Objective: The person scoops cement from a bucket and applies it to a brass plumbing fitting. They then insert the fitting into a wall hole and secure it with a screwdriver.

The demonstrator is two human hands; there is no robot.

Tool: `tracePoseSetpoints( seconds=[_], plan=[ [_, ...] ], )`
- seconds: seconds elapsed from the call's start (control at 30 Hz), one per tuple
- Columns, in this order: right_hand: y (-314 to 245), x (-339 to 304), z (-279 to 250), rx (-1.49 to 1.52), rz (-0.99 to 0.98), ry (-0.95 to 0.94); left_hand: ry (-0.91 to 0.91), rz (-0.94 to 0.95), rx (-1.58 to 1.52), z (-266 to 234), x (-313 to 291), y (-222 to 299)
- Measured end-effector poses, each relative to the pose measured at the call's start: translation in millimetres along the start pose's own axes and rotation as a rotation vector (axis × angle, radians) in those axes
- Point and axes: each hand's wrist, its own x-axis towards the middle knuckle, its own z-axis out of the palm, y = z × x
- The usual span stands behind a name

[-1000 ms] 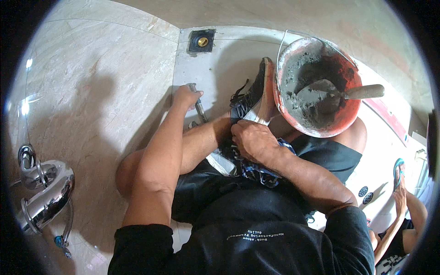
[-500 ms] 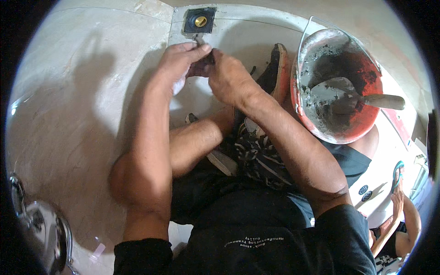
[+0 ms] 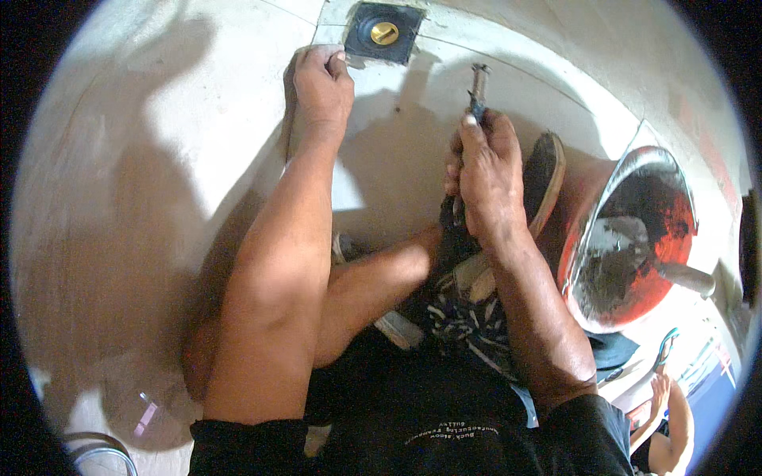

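Observation:
At the top of the view is a square black drain fitting with a round brass centre, set in the pale tiled surface. My left hand is closed beside its left edge, fingers curled under; what they hold, if anything, is hidden. To the right and nearer me, my right hand is wrapped round a narrow hand tool. A slim metallic end of this tool points away from me, and its exact kind is unclear. The tool stands apart from the drain fitting.
On the right, a red bucket smeared with grey mortar holds a trowel with a wooden handle. My legs and shoes lie between my arms. Another person's hand shows at lower right. A curved metal pipe is at lower left.
My hands have come apart. The left has gone to the drain fitting's left edge; the right has drawn away rightward with the tool. The whole view has shifted.

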Motion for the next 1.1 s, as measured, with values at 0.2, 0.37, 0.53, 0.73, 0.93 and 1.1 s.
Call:
tracePoseSetpoints(
  seconds=[0.2,0.37,0.53,0.73,0.93,1.1],
  plan=[
    [-7,-1,0,-0.023,0.048,0.064,0.017,0.034,0.081,5,-1,1],
    [-2,2,0,-0.039,0.041,0.031,0.068,-0.051,-0.070,10,1,-2],
    [-1,5,0,-0.016,0.057,0.020,0.076,-0.103,-0.083,13,1,1],
    [1,5,1,-0.057,0.050,0.014,0.083,-0.083,-0.037,16,-1,-4],
    [1,4,0,-0.068,0.060,0.014,0.083,-0.068,-0.018,17,-2,-5],
    [1,4,1,-0.094,0.068,-0.021,0.099,-0.061,-0.011,15,-1,-2]
  ],
)
